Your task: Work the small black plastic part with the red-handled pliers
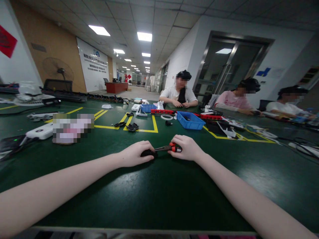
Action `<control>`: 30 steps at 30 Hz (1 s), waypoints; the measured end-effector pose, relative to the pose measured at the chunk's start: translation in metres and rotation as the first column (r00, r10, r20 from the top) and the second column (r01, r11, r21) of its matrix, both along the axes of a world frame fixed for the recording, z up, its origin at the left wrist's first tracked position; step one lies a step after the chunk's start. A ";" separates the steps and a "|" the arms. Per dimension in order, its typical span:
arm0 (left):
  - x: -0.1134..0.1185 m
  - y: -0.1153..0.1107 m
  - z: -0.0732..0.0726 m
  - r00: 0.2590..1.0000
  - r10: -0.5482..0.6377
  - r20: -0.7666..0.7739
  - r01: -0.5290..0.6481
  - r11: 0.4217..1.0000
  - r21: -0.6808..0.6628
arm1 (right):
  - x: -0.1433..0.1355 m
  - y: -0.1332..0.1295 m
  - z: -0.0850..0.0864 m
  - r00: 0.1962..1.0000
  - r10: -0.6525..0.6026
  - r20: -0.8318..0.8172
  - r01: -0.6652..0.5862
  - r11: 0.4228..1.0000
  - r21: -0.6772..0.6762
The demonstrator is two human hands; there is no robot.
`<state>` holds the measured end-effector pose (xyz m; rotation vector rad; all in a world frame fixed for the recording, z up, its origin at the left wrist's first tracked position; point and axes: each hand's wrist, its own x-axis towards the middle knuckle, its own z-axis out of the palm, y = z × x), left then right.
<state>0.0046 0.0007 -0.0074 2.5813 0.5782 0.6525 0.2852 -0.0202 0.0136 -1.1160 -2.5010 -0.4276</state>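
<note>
Working over a broad, dark green table (pixel 139 202), striped with yellow tape (pixel 156 123) beyond the reach of both bare hands. Facing a co-worker in a white top (pixel 178 94) with dark headgear, across the far side; farther right, alongside a co-worker in pink (pixel 230 99) and a co-worker in white (pixel 284 108). Past the right hand (pixel 186 147), see a blue bin (pixel 191 124) with dark contents, just beside a row of red parts (pixel 163 112), and farther back a smaller blue tray (pixel 149 108). Off to the left, note a pinkish object (pixel 72 130), blurred over, beside a white device (pixel 40 131). Gripping pliers (pixel 163 148) in that right hand, with fingers curled round red-and-black handles and with a slim metal nose pointing left. Grasping a small black part (pixel 147 153) in the left hand (pixel 136 154), low over the near middle of the table, right at the tips of the pliers; cannot tell whether clamped by them. Beyond, find black clusters (pixel 132 127) inside the tape, then a white ring (pixel 166 117), then a tiny black piece (pixel 168 122) close by
</note>
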 end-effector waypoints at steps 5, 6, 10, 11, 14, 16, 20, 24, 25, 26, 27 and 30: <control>0.000 -0.002 0.001 1.000 0.000 0.023 0.000 1.000 0.014 | -0.002 -0.001 0.000 1.000 0.006 -0.017 -0.006 1.000 0.004; 0.000 -0.001 0.000 1.000 -0.001 0.031 0.000 1.000 0.008 | -0.002 -0.001 -0.001 1.000 0.006 -0.016 -0.006 1.000 0.003; 0.000 0.001 -0.001 0.998 0.005 0.063 -0.004 1.000 -0.016 | -0.004 -0.001 -0.003 1.000 0.016 -0.023 -0.016 1.000 0.009; 0.000 0.001 -0.001 0.997 0.009 0.073 -0.008 1.000 -0.018 | -0.004 -0.001 -0.003 0.999 0.019 -0.029 -0.019 1.000 0.013; 0.000 0.003 -0.002 0.995 0.020 0.098 -0.018 1.000 -0.025 | -0.007 -0.001 -0.004 0.999 0.033 -0.037 -0.032 0.999 0.023; 0.000 0.004 -0.002 0.994 0.023 0.103 -0.020 0.999 -0.032 | -0.008 -0.002 -0.004 0.999 0.038 -0.031 -0.037 0.999 0.027; 0.000 0.005 -0.001 0.995 0.024 0.101 -0.020 0.999 -0.034 | -0.010 -0.003 -0.005 0.999 0.030 -0.025 -0.029 0.999 0.031; -0.001 0.005 -0.002 0.995 0.026 0.100 -0.023 0.999 -0.029 | -0.009 -0.003 -0.006 0.999 0.022 -0.035 -0.020 0.999 0.048; -0.001 0.006 -0.002 0.995 0.024 0.099 -0.022 0.999 -0.029 | -0.009 -0.003 -0.006 0.999 0.020 -0.039 -0.018 0.998 0.053; -0.001 0.006 -0.003 0.995 0.024 0.097 -0.021 0.999 -0.032 | -0.010 -0.003 -0.007 0.999 0.020 -0.040 -0.017 0.998 0.059; -0.001 0.006 -0.003 0.995 0.026 0.096 -0.023 0.999 -0.034 | -0.010 -0.003 -0.007 0.999 0.019 -0.038 -0.017 0.998 0.063; 0.000 0.007 -0.003 0.995 0.037 0.096 -0.032 0.998 -0.049 | -0.011 -0.003 -0.007 1.000 0.015 -0.019 -0.014 0.997 0.072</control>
